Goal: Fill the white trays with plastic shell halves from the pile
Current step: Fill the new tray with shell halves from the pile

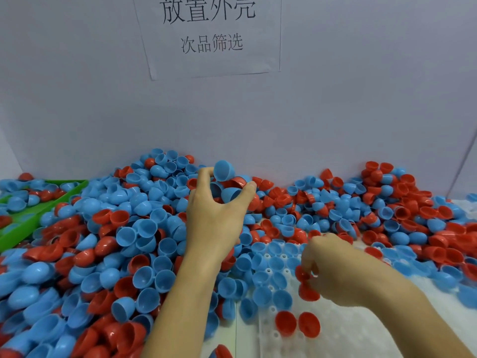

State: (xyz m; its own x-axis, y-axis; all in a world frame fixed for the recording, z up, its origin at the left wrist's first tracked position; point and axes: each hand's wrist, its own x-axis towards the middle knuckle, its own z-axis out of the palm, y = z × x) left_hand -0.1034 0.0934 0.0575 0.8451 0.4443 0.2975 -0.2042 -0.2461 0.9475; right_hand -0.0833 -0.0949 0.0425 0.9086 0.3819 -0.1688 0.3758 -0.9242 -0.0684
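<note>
A paper sheet (209, 34) taped to the far grey wall (361, 99) reads 放置外壳 in large characters and 次品筛选 in smaller ones beneath. Below it, a pile of blue and red plastic shell halves (103, 241) spreads across the whole table, spilling over a green bin (15, 236) at the far left and onto the white tray (340, 332) at the near right, where blue halves and two red ones sit in its sockets. The left hand (216, 215) reaches far into the pile, fingers curled around several blue shells (224, 171), while the right hand (333, 270) hovers over the tray pinching red shells (305, 285).
</note>
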